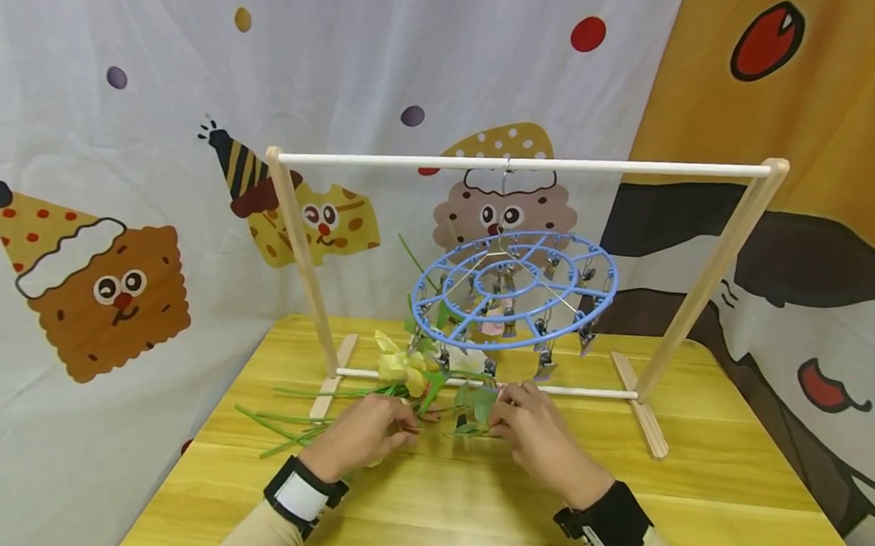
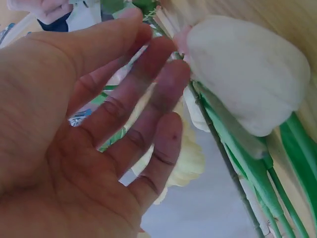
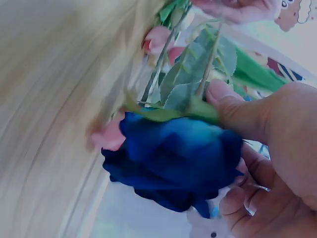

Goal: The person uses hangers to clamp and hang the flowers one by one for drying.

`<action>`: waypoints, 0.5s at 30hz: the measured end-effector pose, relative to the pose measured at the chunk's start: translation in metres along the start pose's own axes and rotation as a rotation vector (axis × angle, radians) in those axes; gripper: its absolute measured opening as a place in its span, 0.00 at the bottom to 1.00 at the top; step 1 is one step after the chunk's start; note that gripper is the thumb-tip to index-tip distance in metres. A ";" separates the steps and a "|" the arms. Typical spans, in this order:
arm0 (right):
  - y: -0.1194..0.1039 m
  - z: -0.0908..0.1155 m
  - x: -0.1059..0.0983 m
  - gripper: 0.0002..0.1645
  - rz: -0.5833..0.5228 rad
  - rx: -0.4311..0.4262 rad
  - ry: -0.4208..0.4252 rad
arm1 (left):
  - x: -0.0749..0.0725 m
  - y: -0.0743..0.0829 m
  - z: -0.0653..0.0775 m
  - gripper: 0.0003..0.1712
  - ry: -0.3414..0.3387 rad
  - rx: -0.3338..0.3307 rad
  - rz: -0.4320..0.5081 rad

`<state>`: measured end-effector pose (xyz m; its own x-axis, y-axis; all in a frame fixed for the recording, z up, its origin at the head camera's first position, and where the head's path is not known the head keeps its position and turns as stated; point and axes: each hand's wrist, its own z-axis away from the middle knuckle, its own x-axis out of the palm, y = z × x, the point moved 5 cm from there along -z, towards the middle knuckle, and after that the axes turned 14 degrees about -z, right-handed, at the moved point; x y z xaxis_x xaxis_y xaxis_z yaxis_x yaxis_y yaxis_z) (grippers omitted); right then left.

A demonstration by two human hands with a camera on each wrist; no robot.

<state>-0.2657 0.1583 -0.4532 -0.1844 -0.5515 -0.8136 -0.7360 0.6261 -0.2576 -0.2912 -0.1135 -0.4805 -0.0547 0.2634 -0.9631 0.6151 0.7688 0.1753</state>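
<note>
My right hand (image 1: 540,435) holds a blue artificial rose (image 3: 173,158) just behind its bloom, thumb against the stem and fingers curled beneath. Grey-green leaves (image 3: 183,82) spread along the rose's stem, which runs toward my left hand (image 1: 370,430). There the thumb and forefinger come together on the stem, while the other fingers stay loosely bent, as the left wrist view shows. Beside them lies a white tulip (image 2: 247,69) with green stems. Pink tulips (image 3: 158,39) are near the rose, and a yellow flower (image 1: 399,366) lies just beyond the left hand.
Behind the flowers stands a wooden frame (image 1: 300,258) with a white top bar (image 1: 399,160). From it hangs a round blue clip hanger (image 1: 441,337) with several metal clips. Green stems (image 1: 274,421) stretch left across the wooden table (image 1: 440,512). A printed curtain (image 1: 329,69) closes the back.
</note>
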 end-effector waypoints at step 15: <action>0.013 0.026 -0.027 0.12 -0.057 0.116 -0.040 | -0.024 0.017 -0.004 0.08 0.144 0.082 0.193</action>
<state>-0.2533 0.1962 -0.4483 -0.1169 -0.5668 -0.8155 -0.6636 0.6555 -0.3605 -0.2829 -0.1046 -0.4541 -0.0375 0.4855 -0.8734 0.6862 0.6479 0.3307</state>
